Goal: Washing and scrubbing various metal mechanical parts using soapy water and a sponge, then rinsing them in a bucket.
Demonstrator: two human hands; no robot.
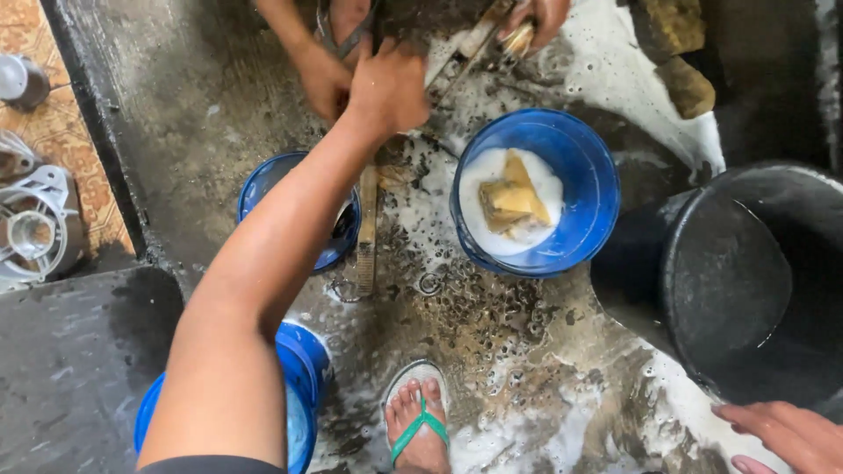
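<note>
Head view: looking down at a wet, sudsy concrete floor, lots of foam.
Small blue bowl point(263, 189): below and left of the left hand, half hidden under the forearm.
Left hand point(386, 88): reached far forward, fingers curled under, knuckles up. What it clamps is hidden, so can't tell.
Co-worker's hand point(320, 81): touching the left hand on its left side.
Wooden brush point(367, 230): lying flat just below the left hand.
Long metal piece point(461, 53): runs up and right from the left hand; a second co-worker's hand point(537, 17) has the far end.
Handling: my guess is it's stiff, fairly heavy and slick with soap. Wrap the whole fist round the near end, no fingertip pinch.
Big blue bowl point(587, 175): below and right of the left hand, with foam and a yellowish sponge point(514, 202).
Black bucket point(729, 281): just above the right hand.
Right hand point(781, 434): fingers loosely stretched, holding nothing.
</note>
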